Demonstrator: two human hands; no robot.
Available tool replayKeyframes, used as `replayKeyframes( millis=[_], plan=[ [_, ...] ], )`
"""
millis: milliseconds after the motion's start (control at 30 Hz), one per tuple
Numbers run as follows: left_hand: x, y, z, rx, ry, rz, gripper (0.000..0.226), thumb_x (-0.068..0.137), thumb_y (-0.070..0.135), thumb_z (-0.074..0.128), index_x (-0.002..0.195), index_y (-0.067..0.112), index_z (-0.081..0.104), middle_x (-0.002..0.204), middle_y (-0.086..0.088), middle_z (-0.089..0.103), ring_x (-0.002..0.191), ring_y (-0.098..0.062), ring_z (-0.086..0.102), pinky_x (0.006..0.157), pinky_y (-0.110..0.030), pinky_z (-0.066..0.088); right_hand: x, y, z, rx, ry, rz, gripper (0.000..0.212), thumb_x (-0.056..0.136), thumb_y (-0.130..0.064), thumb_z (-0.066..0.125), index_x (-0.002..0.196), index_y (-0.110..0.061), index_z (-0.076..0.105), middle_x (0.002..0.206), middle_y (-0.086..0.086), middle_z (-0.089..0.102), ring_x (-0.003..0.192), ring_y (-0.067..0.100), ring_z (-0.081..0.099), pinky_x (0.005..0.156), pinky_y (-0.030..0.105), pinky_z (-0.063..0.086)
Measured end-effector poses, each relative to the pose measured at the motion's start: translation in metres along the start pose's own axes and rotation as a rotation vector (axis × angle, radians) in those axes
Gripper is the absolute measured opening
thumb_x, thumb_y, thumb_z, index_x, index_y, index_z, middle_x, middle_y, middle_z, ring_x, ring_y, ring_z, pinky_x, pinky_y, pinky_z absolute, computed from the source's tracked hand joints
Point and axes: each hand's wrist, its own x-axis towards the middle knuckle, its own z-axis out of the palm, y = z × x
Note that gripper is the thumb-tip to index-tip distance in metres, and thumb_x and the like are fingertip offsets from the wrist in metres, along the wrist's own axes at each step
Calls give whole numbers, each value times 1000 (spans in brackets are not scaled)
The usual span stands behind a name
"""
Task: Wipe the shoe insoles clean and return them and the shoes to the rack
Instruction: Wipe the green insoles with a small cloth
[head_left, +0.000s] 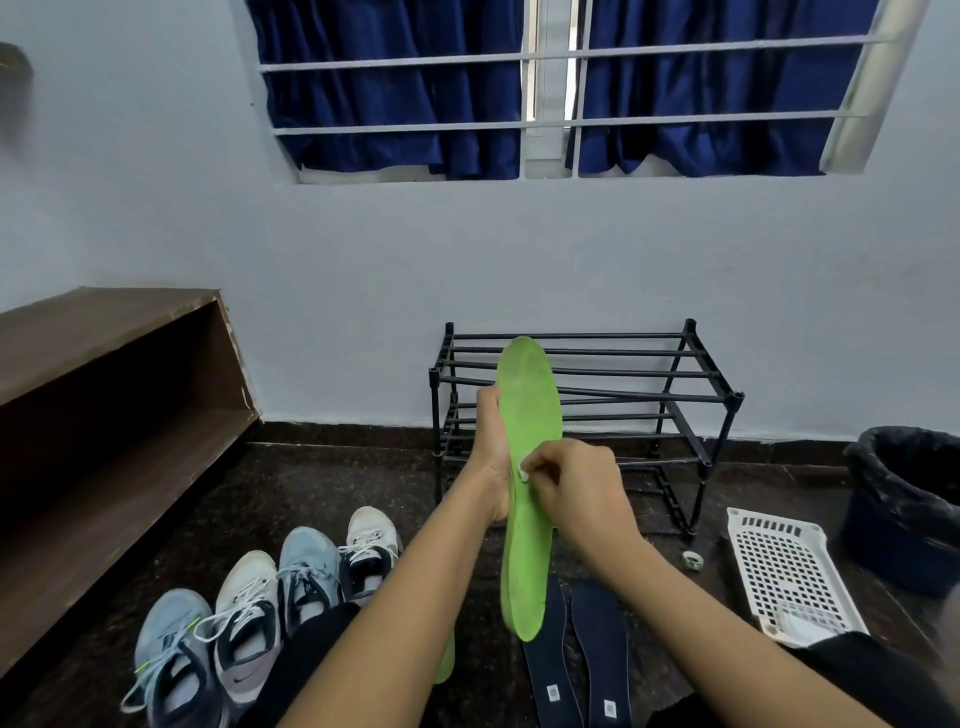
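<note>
Head view.

- Black shoe rack (623, 353): against the wall under the window, nothing visible on its bars.
- Green insole (531, 415): held upright in the air in front of the shoe rack, toe end overlapping the rack's top bars, heel end pointing down toward the floor.
- Left hand (491, 452): in front of the shoe rack's left side, closed around the left edge of the green insole near mid-length, thumb up along the edge, remaining fingers hidden behind the insole.
- Right hand (579, 483): in front of the shoe rack's lower shelf, fingers curled tight, pinching a small white wipe (523, 469) against the face of the green insole.
- Second green insole (444, 667): on the floor well in front of the shoe rack, mostly hidden under the left forearm.
- Two dark navy insoles (576, 649): side by side on the floor well in front of the shoe rack, printed labels at the near ends.
- Four laced sneakers (306, 577): in a row on the floor, in front and to the left of the shoe rack.
- White perforated basket (789, 571): on the floor in front and to the right of the shoe rack.
- Bin with black liner (909, 499): right of the shoe rack.
</note>
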Motion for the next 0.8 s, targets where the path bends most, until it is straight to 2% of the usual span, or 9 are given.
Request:
replayKeyframes(
  millis=[200,333,433,500,667,800],
  plan=[
    [-2,-6,4,70,4,-22,54,90,55,30,62,16,55,60,-2,52,52,-16,46,52,-26,33,8,10,-4,42,-28,39,21,80,-3,64,79,-21,74,86,-1,71,80,13,64,80,28,53],
    [-6,-16,14,128,-46,-55,58,92,53,27,53,19,55,53,0,50,45,-15,46,49,-21,34,18,16,-15,32,56,59,20,80,-1,63,80,-18,75,86,0,72,77,14,64,78,28,53],
    [-11,-21,19,122,-87,-69,56,94,50,25,60,17,54,50,-1,50,41,-14,48,46,-16,37,23,20,-21,86,129,82,19,80,0,64,80,-15,75,82,-1,72,76,15,66,78,33,54],
    [-11,-19,19,96,-95,-65,53,92,50,27,60,16,53,52,-1,50,43,-15,47,47,-18,36,22,20,-19,96,149,76,18,80,-1,65,81,-15,76,83,-1,73,77,16,66,78,36,55],
    [-7,-8,8,45,-33,-23,52,88,55,32,66,15,56,63,-3,51,55,-17,46,52,-26,34,4,10,-9,95,35,25,18,80,-4,66,82,-19,76,86,-2,73,79,13,66,82,28,53],
    [-6,-3,2,21,-22,6,50,88,55,33,70,13,55,66,-5,51,58,-18,46,53,-29,34,-4,8,-4,93,-12,-11,18,80,-5,67,85,-20,76,91,-1,72,81,12,66,84,28,53]
  ],
)
